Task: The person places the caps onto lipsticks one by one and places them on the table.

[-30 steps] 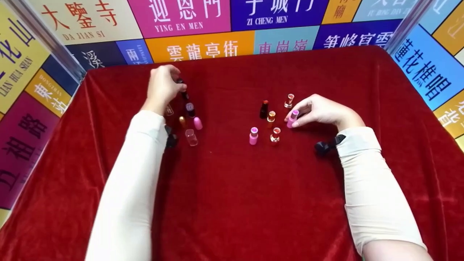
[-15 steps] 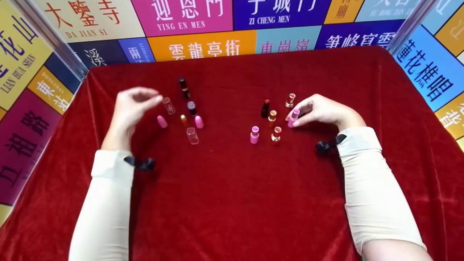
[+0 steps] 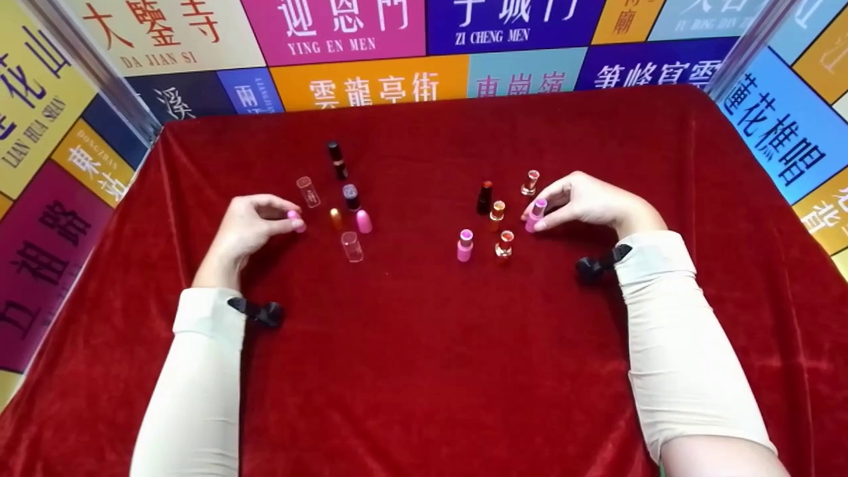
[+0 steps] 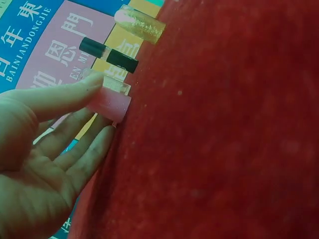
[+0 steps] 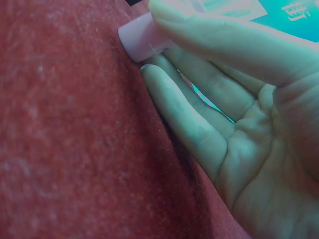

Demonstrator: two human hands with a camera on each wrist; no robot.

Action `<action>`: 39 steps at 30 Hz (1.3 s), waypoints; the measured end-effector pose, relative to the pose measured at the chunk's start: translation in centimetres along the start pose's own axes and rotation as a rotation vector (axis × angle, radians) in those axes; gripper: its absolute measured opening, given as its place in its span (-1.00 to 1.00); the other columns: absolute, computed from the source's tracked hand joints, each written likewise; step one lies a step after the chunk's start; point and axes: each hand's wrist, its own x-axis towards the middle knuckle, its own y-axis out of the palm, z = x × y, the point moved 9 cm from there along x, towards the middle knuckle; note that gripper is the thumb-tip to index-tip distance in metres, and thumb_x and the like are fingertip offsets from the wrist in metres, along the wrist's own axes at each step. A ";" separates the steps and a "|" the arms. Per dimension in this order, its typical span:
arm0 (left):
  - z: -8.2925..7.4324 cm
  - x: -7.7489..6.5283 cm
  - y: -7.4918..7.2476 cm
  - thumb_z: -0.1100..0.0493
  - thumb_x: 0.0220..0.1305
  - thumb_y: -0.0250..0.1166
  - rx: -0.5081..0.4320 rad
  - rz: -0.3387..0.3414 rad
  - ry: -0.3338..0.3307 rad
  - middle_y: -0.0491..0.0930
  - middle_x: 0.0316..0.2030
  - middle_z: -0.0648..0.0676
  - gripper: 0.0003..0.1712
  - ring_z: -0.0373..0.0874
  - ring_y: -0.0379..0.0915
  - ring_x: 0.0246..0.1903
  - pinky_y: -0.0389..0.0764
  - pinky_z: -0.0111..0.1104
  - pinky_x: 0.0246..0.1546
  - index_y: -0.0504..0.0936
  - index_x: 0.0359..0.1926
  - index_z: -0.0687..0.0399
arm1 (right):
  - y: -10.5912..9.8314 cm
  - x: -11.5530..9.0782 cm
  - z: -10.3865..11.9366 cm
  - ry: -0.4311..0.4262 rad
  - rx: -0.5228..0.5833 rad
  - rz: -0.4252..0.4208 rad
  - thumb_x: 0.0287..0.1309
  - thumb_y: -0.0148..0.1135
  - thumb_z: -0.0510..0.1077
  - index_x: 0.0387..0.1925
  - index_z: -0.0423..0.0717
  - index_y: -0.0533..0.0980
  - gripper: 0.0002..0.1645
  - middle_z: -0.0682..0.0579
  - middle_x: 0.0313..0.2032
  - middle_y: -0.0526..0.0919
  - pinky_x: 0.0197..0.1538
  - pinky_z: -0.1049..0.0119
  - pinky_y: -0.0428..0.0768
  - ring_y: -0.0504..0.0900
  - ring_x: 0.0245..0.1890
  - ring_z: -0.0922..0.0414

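Q. Which step is in hand?
A. Apparently the gripping of two pink parts: the left hand [image 3: 242, 224], thumb and fingertip clamped, pinches a pink cap [image 4: 112, 104] toward the left edge of the table [image 3: 424, 371]; the right hand [image 3: 588, 202] likewise pinches a pink lipstick tube [image 5: 142, 39], nearer the right edge.
Q. And the next move?
A. It would seem to call for lifting the cap without brushing the transparent cap [image 3: 308, 193] or gold cap [image 3: 336, 219] nearby, with the tube steadied
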 end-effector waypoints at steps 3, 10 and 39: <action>0.3 -0.1 0.0 0.33 0.23 0.58 0.037 -0.010 0.004 0.82 -0.30 0.03 -0.63 -0.29 0.78 -0.33 0.72 -0.51 -0.16 0.75 0.00 0.49 | 0.0 0.0 0.0 -0.010 -0.008 0.006 0.22 0.56 -0.26 -0.03 -0.25 0.78 -0.71 -0.05 -0.10 0.85 -0.03 0.49 0.63 0.77 -0.08 0.26; 0.6 -0.1 0.0 0.33 0.23 0.59 0.003 -0.009 -0.004 0.81 -0.29 0.04 -0.62 -0.26 0.79 -0.32 0.73 -0.49 -0.15 0.74 0.00 0.50 | -0.3 -0.4 -0.1 -0.013 0.050 0.026 0.24 0.54 -0.28 -0.03 -0.35 0.74 -0.71 -0.10 -0.10 0.85 0.03 0.46 0.66 0.80 -0.06 0.20; 0.7 0.3 0.0 0.33 0.24 0.58 -0.023 -0.001 0.007 0.80 -0.31 -0.03 -0.62 -0.27 0.78 -0.31 0.72 -0.50 -0.15 0.72 -0.01 0.51 | -2.5 -1.6 10.2 -0.118 -0.030 -0.310 0.11 0.65 -0.24 -0.06 -0.30 0.76 -0.64 0.05 -0.20 0.86 -0.08 0.46 0.73 0.82 -0.19 0.27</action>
